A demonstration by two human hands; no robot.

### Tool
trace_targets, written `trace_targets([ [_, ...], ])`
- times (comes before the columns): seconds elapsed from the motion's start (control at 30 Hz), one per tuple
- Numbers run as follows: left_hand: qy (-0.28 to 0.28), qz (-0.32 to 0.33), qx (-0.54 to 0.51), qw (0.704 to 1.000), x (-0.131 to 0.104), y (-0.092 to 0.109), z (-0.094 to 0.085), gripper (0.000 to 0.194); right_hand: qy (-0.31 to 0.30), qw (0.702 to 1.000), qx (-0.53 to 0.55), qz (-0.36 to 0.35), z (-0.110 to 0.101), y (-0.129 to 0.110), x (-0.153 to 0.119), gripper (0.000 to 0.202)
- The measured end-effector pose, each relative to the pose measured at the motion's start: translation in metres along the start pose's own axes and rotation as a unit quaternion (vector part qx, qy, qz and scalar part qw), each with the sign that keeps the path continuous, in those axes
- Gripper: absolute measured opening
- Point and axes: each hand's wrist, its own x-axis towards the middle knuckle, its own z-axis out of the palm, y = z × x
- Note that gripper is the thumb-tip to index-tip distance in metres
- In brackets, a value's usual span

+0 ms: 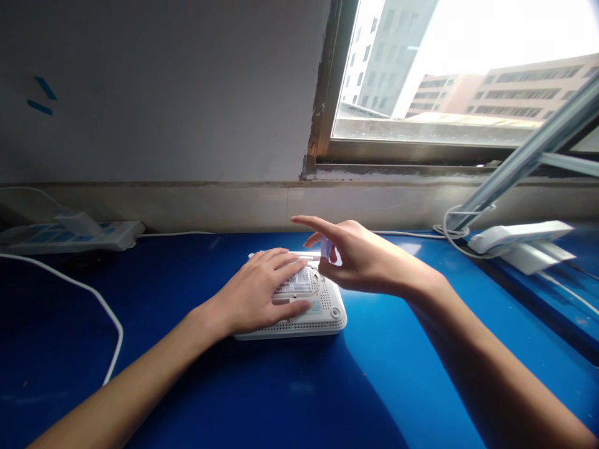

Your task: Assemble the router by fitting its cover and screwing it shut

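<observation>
A white router [334,327] lies underside up on the blue tabletop, with rows of vent holes, a printed label and a round foot showing. Spread flat across its left part, my left hand [262,290] presses on it and covers some of the label. My right hand [358,259] is over the router's far right corner. Between its thumb and bent fingers is a small pale violet, translucent piece [326,248], whose kind I cannot make out; the index finger points out to the left. A thin clear loop [321,285] shows on the router just below this hand.
A white power strip [126,234] with a plugged-in adapter lies at the far left, and a white cable [110,312] curves nearby. To the right, another power strip [524,234] with plugs sits by a slanted metal leg [515,165]. Wall and window stand behind.
</observation>
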Motion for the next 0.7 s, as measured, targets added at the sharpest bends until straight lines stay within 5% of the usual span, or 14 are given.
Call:
trace_targets([
  [0.1, 0.008, 0.006, -0.002, 1.000, 0.000, -0.002, 0.001, 0.072, 0.024, 0.999, -0.034, 0.024, 0.000, 0.001, 0.002, 0.022],
  [0.23, 0.004, 0.003, 0.001, 1.000, 0.000, -0.002, 0.000, 0.073, 0.032, 0.999, -0.028, 0.032, 0.000, 0.007, 0.003, 0.032],
  [0.33, -0.002, 0.002, 0.009, 1.000, 0.001, 0.000, -0.001, 0.073, 0.020, 1.000, -0.012, -0.005, -0.002, 0.009, 0.000, 0.070],
  [0.5, -0.005, -0.003, 0.010, 1.000, 0.001, 0.002, -0.002, 0.075, 0.020, 0.999, -0.042, -0.004, -0.002, 0.010, 0.001, 0.033],
  [0.7, -0.009, -0.005, 0.009, 1.000, 0.000, 0.001, -0.001, 0.075, 0.016, 0.999, -0.022, -0.025, -0.001, 0.014, 0.001, 0.059],
])
